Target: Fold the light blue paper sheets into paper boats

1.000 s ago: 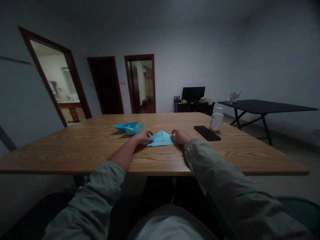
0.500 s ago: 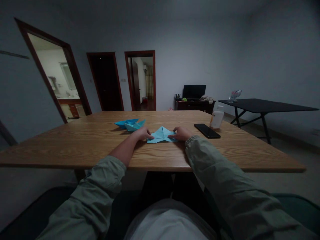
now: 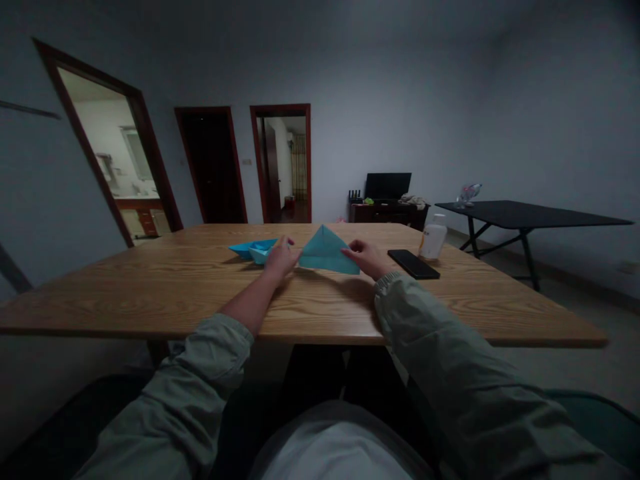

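A folded sheet of light blue paper (image 3: 327, 255), peaked at the top with a wide flat lower band, is raised a little above the wooden table (image 3: 320, 313) and casts a shadow there. My right hand (image 3: 369, 259) pinches its right side between thumb and fingers. At its left edge, my left hand (image 3: 283, 257) is closed on the paper with the thumb side against it. Just behind my left hand sit two paper boats, a darker blue boat (image 3: 241, 250) and a light blue boat (image 3: 257, 255), which the hand partly covers.
A black phone (image 3: 413, 264) lies right of my right hand, with a white bottle (image 3: 433, 239) standing beyond it. Farther off are a black folding table (image 3: 530, 212) and a cabinet with a dark screen (image 3: 389, 185). The table's near edge runs below my forearms.
The blue paper has gone from lying on the table to being held up and tipped upright. Both hands have risen slightly with it, and my left hand now covers more of the light boat.
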`<state>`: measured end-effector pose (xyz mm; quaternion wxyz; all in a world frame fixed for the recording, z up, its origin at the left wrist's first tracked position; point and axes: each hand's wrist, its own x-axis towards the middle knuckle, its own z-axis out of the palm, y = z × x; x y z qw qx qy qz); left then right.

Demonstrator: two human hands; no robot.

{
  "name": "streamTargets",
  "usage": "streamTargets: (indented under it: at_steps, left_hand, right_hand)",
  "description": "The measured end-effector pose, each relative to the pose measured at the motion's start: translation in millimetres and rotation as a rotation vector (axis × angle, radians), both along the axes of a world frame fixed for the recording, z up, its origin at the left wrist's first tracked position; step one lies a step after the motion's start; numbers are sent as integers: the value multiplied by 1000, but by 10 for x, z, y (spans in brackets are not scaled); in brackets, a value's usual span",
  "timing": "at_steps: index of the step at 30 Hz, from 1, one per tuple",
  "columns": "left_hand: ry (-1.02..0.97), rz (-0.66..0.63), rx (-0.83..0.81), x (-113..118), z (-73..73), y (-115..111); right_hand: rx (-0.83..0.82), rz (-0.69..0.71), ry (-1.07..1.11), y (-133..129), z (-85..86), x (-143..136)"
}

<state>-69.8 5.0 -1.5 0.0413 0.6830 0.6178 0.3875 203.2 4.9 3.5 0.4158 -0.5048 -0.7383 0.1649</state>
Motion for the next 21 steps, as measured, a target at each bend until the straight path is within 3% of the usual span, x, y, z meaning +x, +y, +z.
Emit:
streamTargets:
  at_steps: [2, 3, 7, 9, 12, 15, 21]
  left_hand:
    - [-92, 5, 16, 82, 21, -41]
    - [-157, -55, -31, 138, 20, -60]
    - [-478, -548, -354, 361, -43, -87]
    - [-557, -649, -382, 406, -91, -57]
    - [-581, -587, -278, 358, -143, 28]
    - [-522, -516, -158, 243, -151, 101]
    - [-456, -549, -127, 112, -154, 113]
  right_hand:
    - [144, -51, -28, -110, 40, -126]
    - [196, -74, -61, -167, 48, -203]
    - [300, 24, -278, -348, 9, -525]
    - [338, 125, -356, -395, -23, -640]
    - [361, 224, -426, -414, -47, -710]
    - [390, 219, -447, -396, -28, -680]
    - [572, -155, -264, -245, 61, -390]
